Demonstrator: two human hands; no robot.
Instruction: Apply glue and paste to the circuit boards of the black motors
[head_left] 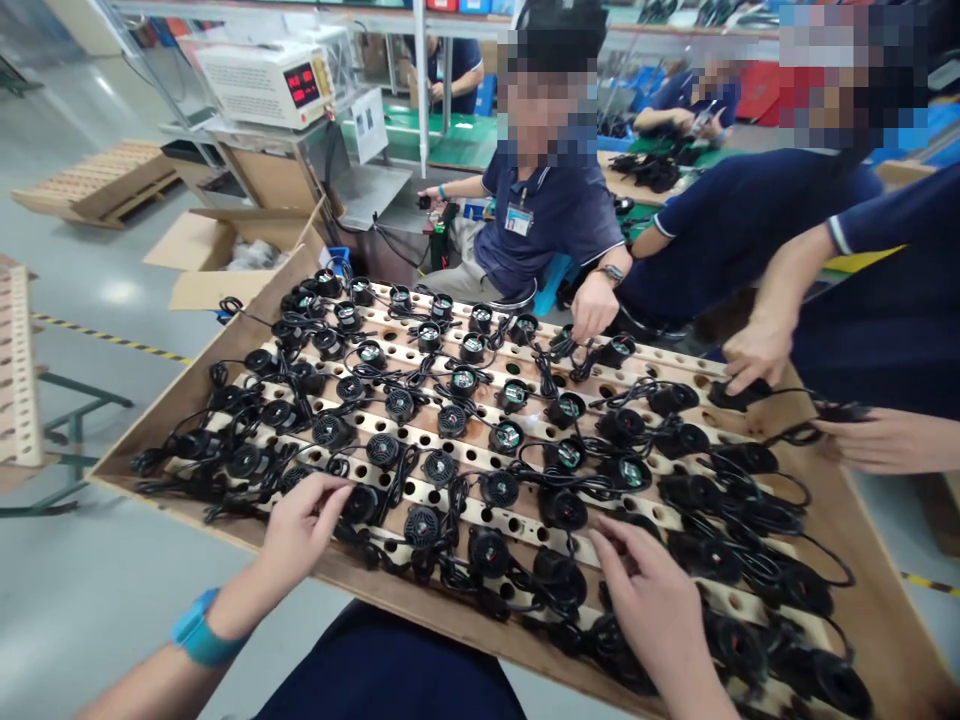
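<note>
Head view: holding left hand (301, 522) and right hand (654, 590) beside round black housings (364, 504), with grip indiscernible, ideally keeping cords (547, 372) clear.

The white box (251, 85) shows red numbers on its screen (302, 86), too blurry to read. The print on its side, the paper (370, 124) and the badge (517, 220) is too small to read.

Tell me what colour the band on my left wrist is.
The wristband is teal blue, seen best in the head view.
</note>
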